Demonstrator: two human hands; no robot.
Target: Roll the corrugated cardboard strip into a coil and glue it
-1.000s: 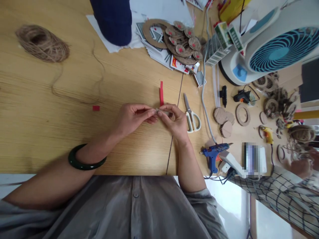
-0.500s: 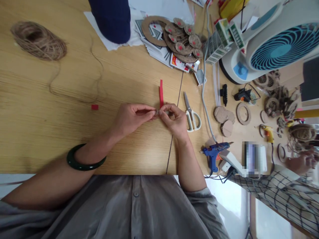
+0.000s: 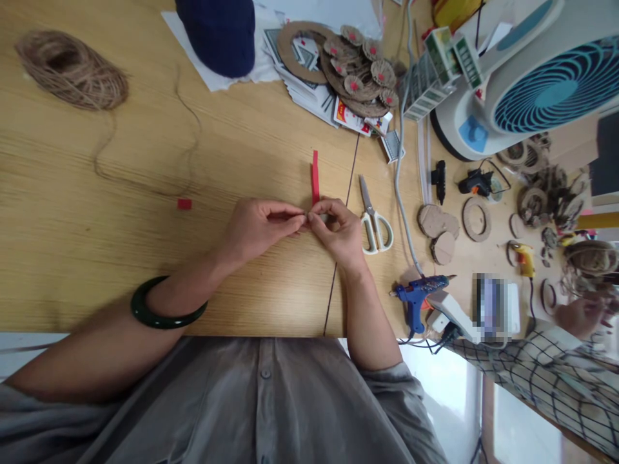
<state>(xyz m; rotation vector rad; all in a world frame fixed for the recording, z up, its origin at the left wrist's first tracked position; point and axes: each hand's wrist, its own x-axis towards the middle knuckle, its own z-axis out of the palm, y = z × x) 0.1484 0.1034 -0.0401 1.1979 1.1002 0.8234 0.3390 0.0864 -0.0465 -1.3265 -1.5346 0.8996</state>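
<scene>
My left hand (image 3: 264,227) and my right hand (image 3: 336,229) meet fingertip to fingertip above the table, both closed in a pinch. Whatever lies between the fingertips is too small and covered to make out. Just beyond my right fingers a narrow red strip (image 3: 315,175) points away from me; its near end is hidden behind them. White-handled scissors (image 3: 371,216) lie close to the right of my right hand. A small red piece (image 3: 184,204) rests on the table to the left, beside a loose strand of twine (image 3: 140,185).
A twine ball (image 3: 71,69) sits far left, a dark blue cap (image 3: 217,35) at the back. Cardboard rings with flower-like discs (image 3: 360,71) lie on playing cards. On the right are a grey cable (image 3: 399,174), a blue glue gun (image 3: 418,296), a fan (image 3: 541,90) and a co-worker's hand (image 3: 583,314).
The view has shifted slightly, moving the surroundings a little in the picture. Both my hands keep their pinch at nearly the same place, with the fingertips slightly closer together.
</scene>
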